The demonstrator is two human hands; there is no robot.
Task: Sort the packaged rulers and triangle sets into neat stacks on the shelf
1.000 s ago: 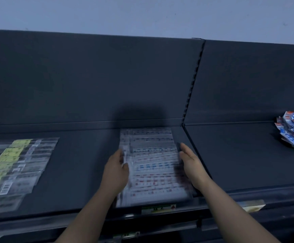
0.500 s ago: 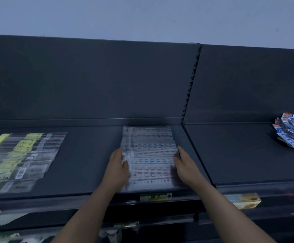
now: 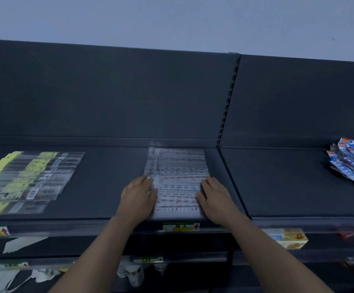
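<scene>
Left hand [image 3: 138, 197] and right hand [image 3: 216, 199], fingers [image 3: 144, 180] flat, touch the ruler stack [image 3: 178, 166] between yellow-labelled packs [image 3: 34, 176] and blue packs [image 3: 351, 163].

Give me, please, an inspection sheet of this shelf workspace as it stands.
Surface: dark shelf, two bays side by side.
Job's things: clear ruler stack in the middle, fairly square; yellow-labelled packs fanned out at left; blue packs in a loose heap at right.
Clutter: yellow box and white paper scrap on the level below.
Grippers: left hand and right hand rest against the stack's two sides, fingers straight.
Cables: nothing seen.
Surroundings: dark back panel, pale wall above, price tag on the shelf edge.
</scene>
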